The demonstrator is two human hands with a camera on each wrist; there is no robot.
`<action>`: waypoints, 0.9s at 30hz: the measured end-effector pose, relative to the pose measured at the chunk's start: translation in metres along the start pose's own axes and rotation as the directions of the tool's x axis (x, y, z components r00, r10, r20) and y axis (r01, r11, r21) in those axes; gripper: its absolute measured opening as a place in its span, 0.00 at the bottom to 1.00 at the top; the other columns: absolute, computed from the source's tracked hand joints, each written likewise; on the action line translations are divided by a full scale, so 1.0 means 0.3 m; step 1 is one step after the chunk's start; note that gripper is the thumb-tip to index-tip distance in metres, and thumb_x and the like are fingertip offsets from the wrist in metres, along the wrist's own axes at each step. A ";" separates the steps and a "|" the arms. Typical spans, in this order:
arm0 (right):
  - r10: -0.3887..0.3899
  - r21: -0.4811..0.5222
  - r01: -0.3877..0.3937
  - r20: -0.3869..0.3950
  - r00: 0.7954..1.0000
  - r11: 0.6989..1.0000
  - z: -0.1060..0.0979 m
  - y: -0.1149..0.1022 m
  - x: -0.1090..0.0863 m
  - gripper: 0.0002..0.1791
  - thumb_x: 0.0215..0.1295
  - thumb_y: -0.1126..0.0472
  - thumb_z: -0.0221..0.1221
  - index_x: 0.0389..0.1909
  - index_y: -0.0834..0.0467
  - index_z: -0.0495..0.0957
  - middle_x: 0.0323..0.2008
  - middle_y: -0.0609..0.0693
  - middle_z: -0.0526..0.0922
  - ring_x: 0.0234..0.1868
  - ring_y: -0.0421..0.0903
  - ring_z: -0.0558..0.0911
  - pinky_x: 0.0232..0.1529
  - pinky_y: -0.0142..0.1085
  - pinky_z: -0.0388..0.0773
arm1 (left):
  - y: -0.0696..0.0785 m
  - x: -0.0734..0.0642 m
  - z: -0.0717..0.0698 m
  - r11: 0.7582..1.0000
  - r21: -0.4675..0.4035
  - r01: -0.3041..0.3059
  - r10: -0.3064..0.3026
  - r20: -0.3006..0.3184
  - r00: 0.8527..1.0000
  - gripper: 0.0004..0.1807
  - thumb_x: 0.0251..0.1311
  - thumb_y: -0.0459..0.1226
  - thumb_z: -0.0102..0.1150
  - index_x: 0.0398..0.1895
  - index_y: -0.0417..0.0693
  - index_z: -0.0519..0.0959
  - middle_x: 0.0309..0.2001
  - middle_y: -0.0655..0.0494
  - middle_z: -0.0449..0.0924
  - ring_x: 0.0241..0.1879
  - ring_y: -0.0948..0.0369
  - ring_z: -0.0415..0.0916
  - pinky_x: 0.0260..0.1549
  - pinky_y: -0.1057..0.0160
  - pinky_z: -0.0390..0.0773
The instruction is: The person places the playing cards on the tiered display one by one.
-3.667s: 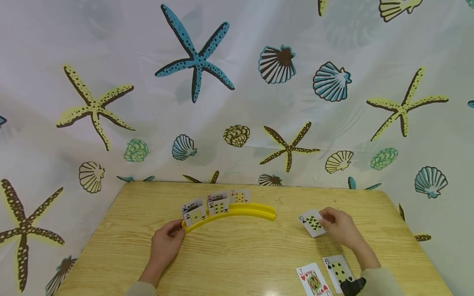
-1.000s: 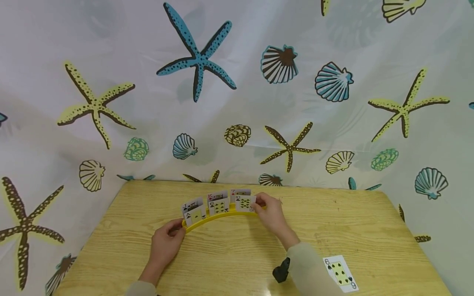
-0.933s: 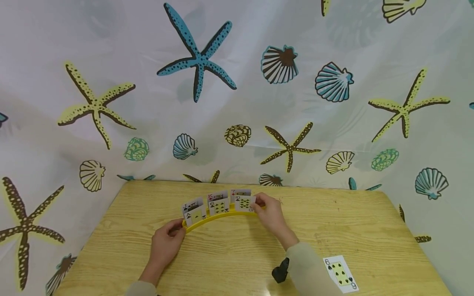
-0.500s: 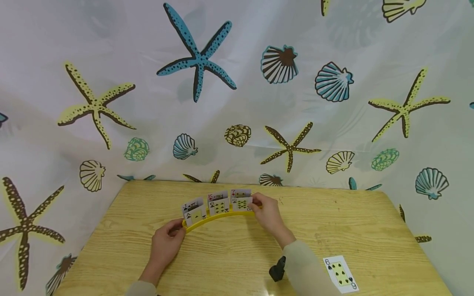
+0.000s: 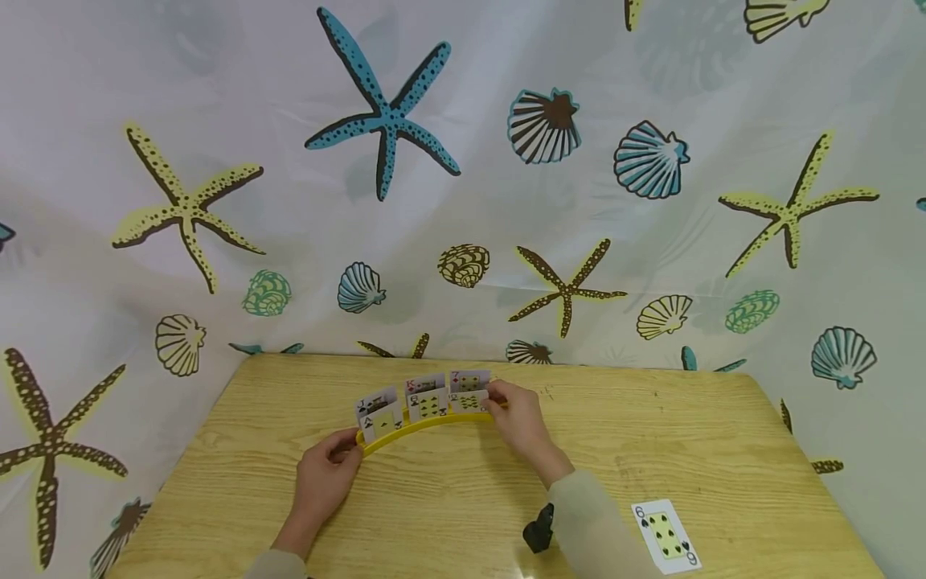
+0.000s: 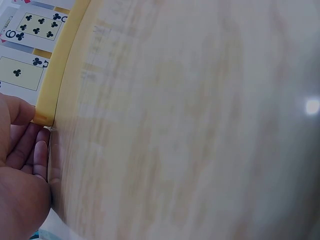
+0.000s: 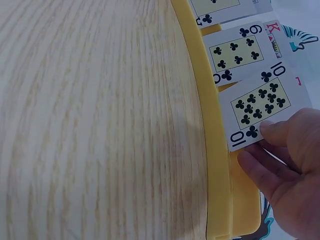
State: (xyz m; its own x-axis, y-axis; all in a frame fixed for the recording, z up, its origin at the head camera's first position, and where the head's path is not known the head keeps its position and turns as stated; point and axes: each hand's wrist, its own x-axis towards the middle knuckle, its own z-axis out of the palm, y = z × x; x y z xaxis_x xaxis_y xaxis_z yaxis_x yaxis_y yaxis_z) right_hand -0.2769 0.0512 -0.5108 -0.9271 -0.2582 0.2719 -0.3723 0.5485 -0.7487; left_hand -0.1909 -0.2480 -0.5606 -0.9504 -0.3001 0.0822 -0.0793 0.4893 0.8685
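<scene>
A curved yellow card holder (image 5: 427, 424) stands on the table with two rows of playing cards. My left hand (image 5: 325, 476) grips its left end, the thumb (image 6: 22, 109) on the front edge. At its right part my right hand (image 5: 522, 420) pinches the ten of clubs (image 7: 259, 106) by a lower corner. This card sits low in the front row, before the seven of diamonds (image 5: 466, 378). Left of it stand the six of clubs (image 5: 428, 404) and ace of clubs (image 5: 382, 422), with the king of diamonds (image 5: 425, 383) and a jack (image 5: 374, 398) behind.
A six of spades (image 5: 665, 536) lies face up on the wooden table (image 5: 434, 515), right of my right sleeve (image 5: 596, 523). A black wrist device (image 5: 538, 529) sits at that sleeve. Patterned cloth (image 5: 463, 201) hangs behind the table.
My right hand has brought the ten of clubs from the right to the holder, then slid it slightly left and down. My sleeve now covers where the jack of hearts lay. My left hand stays put.
</scene>
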 end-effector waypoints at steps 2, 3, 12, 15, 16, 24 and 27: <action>0.009 -0.010 -0.009 0.006 1.000 1.000 0.002 -0.001 0.001 0.08 0.73 0.68 0.63 0.49 0.64 0.86 0.41 0.57 0.90 0.44 0.53 0.88 0.41 0.40 0.87 | 0.001 0.001 0.001 1.000 -0.002 -0.001 0.001 -0.002 1.000 0.18 0.71 0.32 0.60 0.61 0.38 0.84 0.53 0.39 0.88 0.40 0.71 0.82 0.39 0.77 0.79; 0.011 -0.014 -0.011 0.009 1.000 1.000 0.002 -0.001 0.002 0.09 0.73 0.68 0.63 0.49 0.64 0.86 0.41 0.58 0.90 0.44 0.53 0.88 0.41 0.40 0.87 | 0.001 0.002 0.002 1.000 -0.002 -0.001 0.001 -0.004 1.000 0.18 0.71 0.32 0.60 0.61 0.38 0.84 0.53 0.39 0.88 0.40 0.71 0.82 0.39 0.77 0.79; 0.033 -0.065 -0.032 0.026 0.999 0.997 0.001 0.008 -0.003 0.06 0.71 0.67 0.65 0.45 0.62 0.87 0.38 0.54 0.90 0.37 0.44 0.84 0.36 0.34 0.81 | 0.002 0.001 0.003 1.000 0.002 0.008 -0.008 -0.004 1.000 0.18 0.71 0.32 0.60 0.61 0.38 0.84 0.54 0.39 0.88 0.41 0.69 0.83 0.39 0.77 0.79; 0.040 -0.068 -0.039 0.015 0.999 0.997 0.003 0.017 -0.005 0.06 0.71 0.67 0.66 0.45 0.62 0.87 0.37 0.54 0.91 0.36 0.43 0.85 0.36 0.35 0.82 | 0.002 0.001 0.003 1.000 0.003 0.010 -0.010 -0.002 1.000 0.18 0.72 0.33 0.60 0.61 0.39 0.84 0.54 0.39 0.88 0.42 0.68 0.83 0.39 0.77 0.79; 0.046 -0.065 -0.045 0.010 0.999 0.997 0.004 0.018 -0.006 0.06 0.71 0.67 0.66 0.45 0.62 0.87 0.38 0.54 0.91 0.37 0.43 0.86 0.36 0.35 0.83 | 0.002 0.001 0.003 1.000 0.003 0.011 -0.011 -0.003 1.000 0.18 0.72 0.33 0.60 0.61 0.39 0.84 0.54 0.39 0.88 0.42 0.67 0.84 0.39 0.77 0.79; 0.039 -0.079 -0.039 -0.006 0.999 0.996 0.010 0.019 -0.004 0.04 0.71 0.67 0.66 0.41 0.64 0.87 0.36 0.54 0.91 0.37 0.45 0.87 0.37 0.37 0.84 | 0.002 -0.001 0.001 1.000 0.004 0.020 -0.020 0.000 1.000 0.18 0.72 0.33 0.60 0.62 0.39 0.83 0.54 0.39 0.88 0.42 0.67 0.83 0.39 0.77 0.79; 0.047 -0.082 -0.048 -0.008 0.999 0.995 0.012 0.019 -0.004 0.02 0.71 0.67 0.66 0.38 0.62 0.86 0.35 0.53 0.91 0.35 0.44 0.86 0.36 0.36 0.83 | 0.003 0.000 0.001 1.000 0.003 0.018 -0.018 0.001 1.000 0.18 0.72 0.33 0.60 0.62 0.39 0.83 0.54 0.39 0.88 0.42 0.67 0.84 0.39 0.77 0.79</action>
State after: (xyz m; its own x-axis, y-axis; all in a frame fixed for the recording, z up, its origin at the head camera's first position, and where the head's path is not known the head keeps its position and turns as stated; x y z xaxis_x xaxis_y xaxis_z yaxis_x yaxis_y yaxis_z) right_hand -0.2777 0.0517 -0.5175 -0.9439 -0.2254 0.2414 -0.3301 0.6237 -0.7085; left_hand -0.1909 -0.2473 -0.5599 -0.9492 -0.3079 0.0656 -0.0976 0.4861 0.8685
